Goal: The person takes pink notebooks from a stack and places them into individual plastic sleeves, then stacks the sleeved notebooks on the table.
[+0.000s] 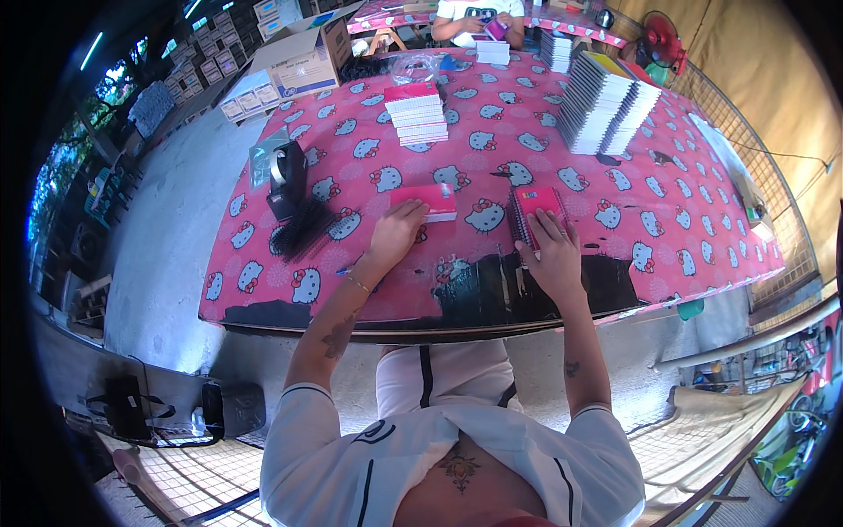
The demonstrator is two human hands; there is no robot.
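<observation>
My left hand (394, 232) lies on the pink patterned table cover, fingertips touching the near edge of a small red notebook (427, 199) lying flat. My right hand (552, 255) rests with spread fingers on a red spiral-bound notebook (536, 205), pressing its lower part. The two notebooks lie side by side in front of me, a short gap between them.
A stack of red-and-white notebooks (417, 112) stands mid-table; tall leaning stacks of spiral notebooks (606, 104) are at the far right. A black tape dispenser (286, 178) and black spiral combs (304, 228) sit left. Another person (480, 16) sits across. Cardboard boxes (303, 57) are far left.
</observation>
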